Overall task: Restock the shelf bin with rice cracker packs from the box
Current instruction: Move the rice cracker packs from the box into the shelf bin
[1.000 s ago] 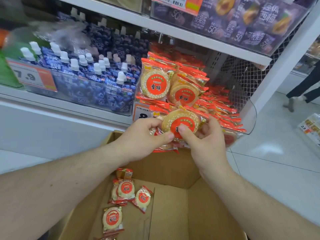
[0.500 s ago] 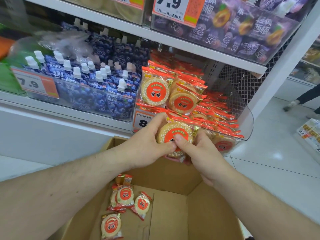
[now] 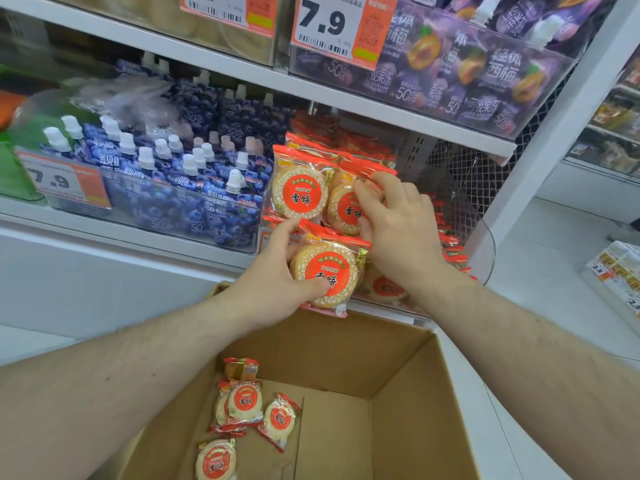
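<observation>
**Packs at the bin, few in the box**

We see round rice cracker packs [image 3: 299,192], red-labelled in clear wrap, standing upright along the bin's [image 3: 485,251] front edge. One pack [image 3: 327,271] is upright there. Four packs [image 3: 244,403] lie near the box's [image 3: 415,393] left wall.

Both hands at the bin [image 3: 486,244] — left hand [image 3: 273,289] grips a pack [image 3: 325,271].

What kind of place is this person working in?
Most likely a shop or supermarket aisle. White shelves carry orange-and-white price tags reading 7.9, rows of blue spouted drink pouches sit in clear bins, and an open brown cardboard box of round red-labelled rice cracker packs stands below.
</observation>
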